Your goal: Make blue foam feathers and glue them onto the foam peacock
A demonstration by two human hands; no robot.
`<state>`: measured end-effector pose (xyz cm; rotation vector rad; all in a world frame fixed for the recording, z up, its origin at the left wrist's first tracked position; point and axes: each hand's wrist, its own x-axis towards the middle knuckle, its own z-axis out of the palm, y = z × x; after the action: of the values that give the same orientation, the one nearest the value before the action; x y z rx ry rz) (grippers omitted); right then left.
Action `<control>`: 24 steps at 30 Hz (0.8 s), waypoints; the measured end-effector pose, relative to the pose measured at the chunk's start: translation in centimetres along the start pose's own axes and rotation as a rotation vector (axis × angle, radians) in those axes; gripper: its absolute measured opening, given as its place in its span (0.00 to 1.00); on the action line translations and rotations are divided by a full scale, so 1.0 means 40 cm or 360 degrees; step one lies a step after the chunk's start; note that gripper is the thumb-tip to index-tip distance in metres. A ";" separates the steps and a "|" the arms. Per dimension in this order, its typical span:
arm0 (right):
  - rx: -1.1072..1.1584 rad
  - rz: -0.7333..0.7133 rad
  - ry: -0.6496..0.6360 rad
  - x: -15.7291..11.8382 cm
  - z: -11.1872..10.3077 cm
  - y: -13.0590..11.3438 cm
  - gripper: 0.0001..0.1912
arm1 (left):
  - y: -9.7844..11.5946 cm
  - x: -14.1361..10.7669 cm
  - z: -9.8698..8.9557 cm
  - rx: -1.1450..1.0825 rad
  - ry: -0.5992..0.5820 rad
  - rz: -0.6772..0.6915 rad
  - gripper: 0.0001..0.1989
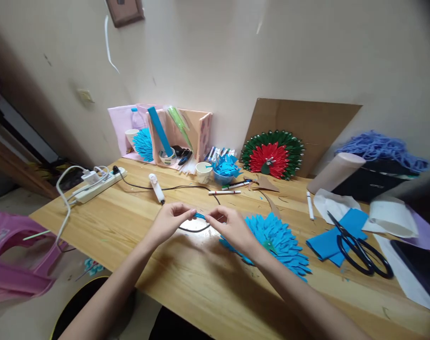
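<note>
Between my two hands, above the wooden table, a small blue paper strip [200, 216] is stretched from fingertips to fingertips. My left hand [173, 218] pinches its left end, and my right hand [229, 225] pinches the right end. Partly behind my right wrist lies a large blue paper flower [282, 238] with layered pointed petals and a bit of green at its middle. A white glue gun [156, 188] rests just beyond my left hand, its black cord looping behind the fingers. Beyond my hands, a small bowl [223, 177] is heaped with cut blue paper pieces [226, 165].
Black-handled scissors [360, 250] lie on folded blue paper [337, 236] at right. A red and green paper fan [271, 156] leans on cardboard [307, 123] at the back. A paper cup [203, 173], markers [225, 192] and a power strip [100, 185] also occupy the table.
</note>
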<state>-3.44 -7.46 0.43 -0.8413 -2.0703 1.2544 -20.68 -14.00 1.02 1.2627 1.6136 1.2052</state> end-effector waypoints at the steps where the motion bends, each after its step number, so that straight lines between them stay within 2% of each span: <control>1: 0.0059 0.0035 -0.0021 0.012 0.026 -0.002 0.11 | -0.012 -0.008 -0.016 -0.0013 0.0063 -0.0013 0.11; 6: 0.0237 0.0145 -0.0045 0.070 0.160 -0.012 0.13 | -0.082 -0.030 -0.086 -0.0273 0.0386 -0.0112 0.12; 10: 0.0250 0.0109 -0.0052 0.127 0.254 0.006 0.14 | -0.138 -0.032 -0.143 -0.0437 0.0600 -0.0156 0.15; 12: 0.0204 0.0046 0.0025 0.168 0.294 0.024 0.15 | -0.162 -0.027 -0.177 -0.0397 0.0709 -0.0140 0.16; 15: -0.0029 -0.0046 0.0247 0.243 0.346 0.049 0.17 | -0.195 -0.013 -0.223 -0.0260 0.0866 -0.0091 0.15; 18: -0.0324 -0.0089 0.0211 0.316 0.387 0.062 0.19 | -0.223 0.007 -0.251 -0.0184 0.0939 -0.0045 0.15; 20: -0.0382 -0.0106 0.0122 0.350 0.402 0.063 0.15 | -0.237 0.017 -0.259 -0.0186 0.0961 -0.0027 0.15; 24: -0.0398 -0.0124 0.0054 0.360 0.404 0.063 0.08 | -0.257 0.023 -0.263 -0.0198 0.0982 -0.0026 0.14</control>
<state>-23.99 -4.51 -6.13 -0.8747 -2.2399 0.9467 -33.49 -16.21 -5.91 0.8341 1.9236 1.7704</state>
